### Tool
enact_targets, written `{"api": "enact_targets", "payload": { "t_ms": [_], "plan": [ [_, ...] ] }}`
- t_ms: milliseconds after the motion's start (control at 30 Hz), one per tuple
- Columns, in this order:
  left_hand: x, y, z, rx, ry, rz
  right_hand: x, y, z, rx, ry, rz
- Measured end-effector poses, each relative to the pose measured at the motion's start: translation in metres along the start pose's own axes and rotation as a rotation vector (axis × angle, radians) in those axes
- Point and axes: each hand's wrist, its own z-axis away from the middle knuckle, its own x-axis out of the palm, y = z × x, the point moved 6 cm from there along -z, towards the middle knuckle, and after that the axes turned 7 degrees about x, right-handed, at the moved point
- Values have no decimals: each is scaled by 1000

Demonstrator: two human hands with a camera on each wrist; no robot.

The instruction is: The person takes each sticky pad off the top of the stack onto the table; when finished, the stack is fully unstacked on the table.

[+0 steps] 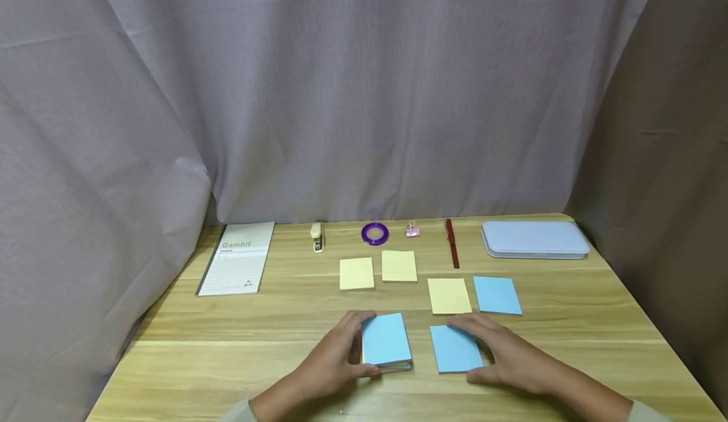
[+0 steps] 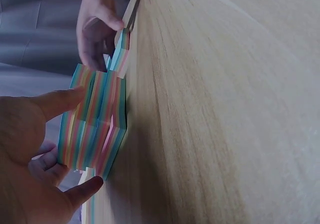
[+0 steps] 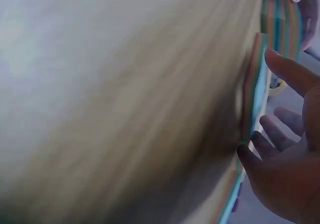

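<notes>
My left hand (image 1: 330,355) grips a stack of sticky note pads (image 1: 387,338), its thumb at the near edge and its fingers at the far edge. Blue paper tops the stack. From the left wrist view, the sides of the stack (image 2: 95,116) show bands of pink, yellow, orange and blue-green, with the lowest pad set slightly askew. To the right, my right hand (image 1: 514,354) spans a single blue sticky note pad (image 1: 455,351) lying flat, with thumb and fingertips at its opposite edges. The right wrist view shows this pad's layered side (image 3: 251,92).
Beyond my hands lie three yellow pads (image 1: 356,274) and another blue pad (image 1: 497,295). Along the back are a notepad (image 1: 237,261), stapler (image 1: 317,237), purple tape roll (image 1: 375,234), pink binder clip (image 1: 412,230), red pen (image 1: 452,245) and pale blue case (image 1: 536,239). Grey curtains (image 1: 352,93) enclose the table.
</notes>
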Motion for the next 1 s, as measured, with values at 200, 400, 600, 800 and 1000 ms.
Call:
{"api": "enact_targets", "payload": {
  "t_ms": [200,400,600,800,1000],
  "plan": [
    [0,1,1,23,24,-2,-7,-22,-8,14,5,-30],
    [2,-3,2,-4,19,60,-3,-45,-28,-50,-1,-112],
    [5,-13,2,-67,9,163,8,-62,-51,-74,-55,-173],
    [7,-16,3,-67,-10,161,25,-75,-65,-71,-161,-210],
    [6,-18,3,-65,-7,154,36,-83,-71,-82,-166,-192]
  ]
}}
